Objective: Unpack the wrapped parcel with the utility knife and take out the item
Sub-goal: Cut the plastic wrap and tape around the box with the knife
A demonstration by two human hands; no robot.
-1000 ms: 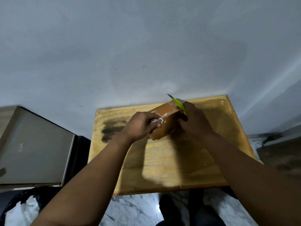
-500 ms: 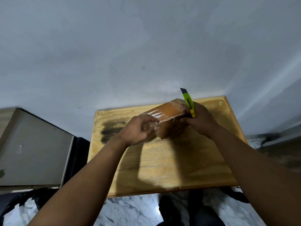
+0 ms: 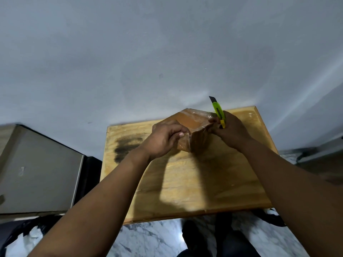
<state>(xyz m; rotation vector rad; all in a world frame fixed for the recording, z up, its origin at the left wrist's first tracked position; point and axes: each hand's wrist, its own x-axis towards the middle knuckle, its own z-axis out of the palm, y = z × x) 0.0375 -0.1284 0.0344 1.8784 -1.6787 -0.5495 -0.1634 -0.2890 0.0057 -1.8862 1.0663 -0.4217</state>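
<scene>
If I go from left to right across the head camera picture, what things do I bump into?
Grey cabinet → dark smudge on the wooden table → left hand → wrapped parcel → green utility knife in the right hand.

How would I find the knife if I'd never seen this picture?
Find the wooden table by the grey wall. Above its far edge, the right hand holds the knife beside the brown parcel. It is the only bright green thing, its dark blade pointing up.
</scene>
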